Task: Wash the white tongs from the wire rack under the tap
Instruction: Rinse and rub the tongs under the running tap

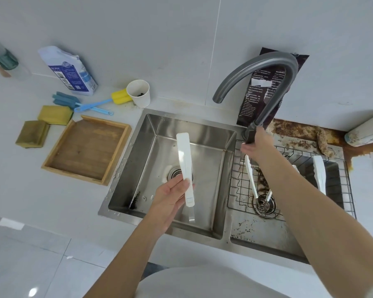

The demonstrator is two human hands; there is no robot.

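White-tiled wall behind; steel double sink sunk in the table by its near edge. Over the left basin's drain, left hand pinches the white tongs by their near end, arms pointing to the far edge. At the divider, right hand is curled round the tap base. Right basin holds the wire rack, more tongs on it.

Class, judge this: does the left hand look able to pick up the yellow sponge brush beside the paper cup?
Probably not yet: the left hand grips the white tongs over the sink, so it is occupied. Nothing else blocks the way to the yellow sponge brush.
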